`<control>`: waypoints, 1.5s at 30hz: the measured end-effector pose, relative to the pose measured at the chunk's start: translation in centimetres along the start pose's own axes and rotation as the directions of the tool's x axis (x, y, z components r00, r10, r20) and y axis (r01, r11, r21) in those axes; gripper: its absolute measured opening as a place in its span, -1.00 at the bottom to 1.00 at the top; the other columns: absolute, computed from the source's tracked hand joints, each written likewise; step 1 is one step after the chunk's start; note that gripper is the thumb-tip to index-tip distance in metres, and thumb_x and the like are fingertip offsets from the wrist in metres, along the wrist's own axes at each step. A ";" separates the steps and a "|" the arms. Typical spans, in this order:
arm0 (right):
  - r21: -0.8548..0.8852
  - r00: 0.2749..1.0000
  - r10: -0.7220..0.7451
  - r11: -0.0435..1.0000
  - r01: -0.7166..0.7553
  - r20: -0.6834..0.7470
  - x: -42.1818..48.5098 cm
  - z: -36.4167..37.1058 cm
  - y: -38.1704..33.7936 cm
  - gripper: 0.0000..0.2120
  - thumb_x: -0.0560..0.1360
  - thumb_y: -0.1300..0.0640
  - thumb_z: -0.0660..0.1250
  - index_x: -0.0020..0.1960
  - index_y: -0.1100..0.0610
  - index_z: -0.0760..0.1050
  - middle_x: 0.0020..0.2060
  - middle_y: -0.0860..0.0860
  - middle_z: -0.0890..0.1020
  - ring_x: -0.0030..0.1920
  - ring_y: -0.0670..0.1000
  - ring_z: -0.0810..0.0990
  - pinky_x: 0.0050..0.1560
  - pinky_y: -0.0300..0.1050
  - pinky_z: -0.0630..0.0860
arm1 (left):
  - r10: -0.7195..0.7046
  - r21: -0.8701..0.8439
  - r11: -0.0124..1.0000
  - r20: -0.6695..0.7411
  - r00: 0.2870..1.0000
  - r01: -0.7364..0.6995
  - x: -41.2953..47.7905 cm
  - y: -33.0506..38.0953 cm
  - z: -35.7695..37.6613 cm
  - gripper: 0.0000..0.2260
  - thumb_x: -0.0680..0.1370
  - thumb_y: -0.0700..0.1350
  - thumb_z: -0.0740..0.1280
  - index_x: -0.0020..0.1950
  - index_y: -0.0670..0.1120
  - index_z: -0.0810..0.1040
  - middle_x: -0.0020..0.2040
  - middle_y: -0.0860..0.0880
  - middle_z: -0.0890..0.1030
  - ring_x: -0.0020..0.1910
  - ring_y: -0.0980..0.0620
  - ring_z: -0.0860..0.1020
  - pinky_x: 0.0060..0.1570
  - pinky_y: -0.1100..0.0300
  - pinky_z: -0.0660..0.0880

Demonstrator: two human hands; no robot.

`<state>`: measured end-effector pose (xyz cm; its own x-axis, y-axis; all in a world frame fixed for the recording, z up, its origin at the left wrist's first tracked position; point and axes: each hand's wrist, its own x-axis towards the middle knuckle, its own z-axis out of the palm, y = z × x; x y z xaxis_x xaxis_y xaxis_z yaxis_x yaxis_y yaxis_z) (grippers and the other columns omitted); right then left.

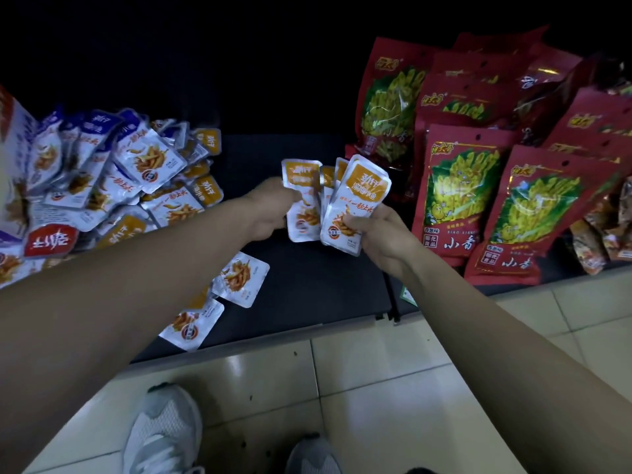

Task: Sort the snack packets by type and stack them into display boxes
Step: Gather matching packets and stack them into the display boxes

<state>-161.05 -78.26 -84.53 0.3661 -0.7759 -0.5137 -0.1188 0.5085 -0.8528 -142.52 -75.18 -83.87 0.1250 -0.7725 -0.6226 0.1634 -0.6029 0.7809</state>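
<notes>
Above the dark surface (318, 289) my right hand (378, 236) grips a fanned stack of small silver packets with orange tops (355, 200). My left hand (270, 208) pinches one more orange-topped packet (301, 186) at the left side of that fan. A heap of small silver packets (113, 179) with purple, orange and red tops lies at the left. Two loose orange packets (239, 283) lie under my left forearm.
Large red snack bags (458, 189) with yellow-green pictures lean in overlapping rows at the right. A white and purple box side (13, 159) stands at the far left edge. Beige floor tiles (376, 388) and my two grey shoes (164, 436) show below.
</notes>
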 end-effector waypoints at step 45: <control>0.044 0.991 0.131 0.990 -0.131 -0.005 -0.2 1.1 0.3 -0.75 0.57 0.39 0.23 0.22 0.25 0.50 0.11 0.13 0.64 0.07 0.07 0.64 0.09 0.00 0.58 | 0.014 0.324 0.943 -0.278 0.960 0.080 -4.4 -0.9 -5.1 -0.87 0.48 -0.24 0.45 -0.14 -0.23 0.51 -0.09 -0.21 0.67 -0.25 -0.03 0.65 -0.36 0.20 0.59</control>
<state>-160.10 -77.53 -84.60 0.3429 -0.7043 -0.6216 -0.1249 0.6217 -0.7732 -138.23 -70.26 -82.11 0.3946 -0.6949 -0.6012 -0.1528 -0.6948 0.7028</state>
